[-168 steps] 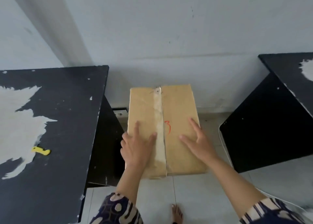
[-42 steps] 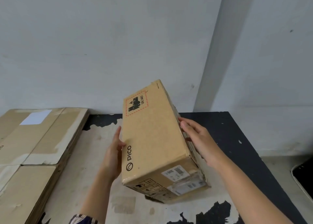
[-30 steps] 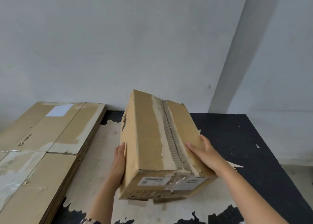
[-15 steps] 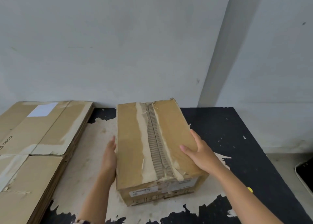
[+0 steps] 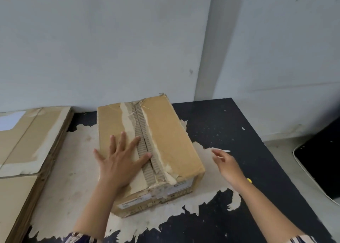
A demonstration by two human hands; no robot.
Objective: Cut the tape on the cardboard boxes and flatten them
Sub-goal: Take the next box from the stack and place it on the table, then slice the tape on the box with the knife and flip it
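Black tabletop (image 5: 230, 128), paint worn off in a large pale patch across its middle. Stack of flattened cardboard boxes (image 5: 27, 150) along its left edge. Sealed cardboard box (image 5: 165, 141) sits on the pale patch, centre of tabletop, top seam torn down to the corrugation, labels on the near end. Left hand (image 5: 119, 161) lies flat on the box top beside the seam, grip wide, fingers spread. Right hand (image 5: 228, 165) hovers just right of the box, off it, grip loose, holding nothing. Small yellow object (image 5: 249, 180), mostly hidden behind the right wrist.
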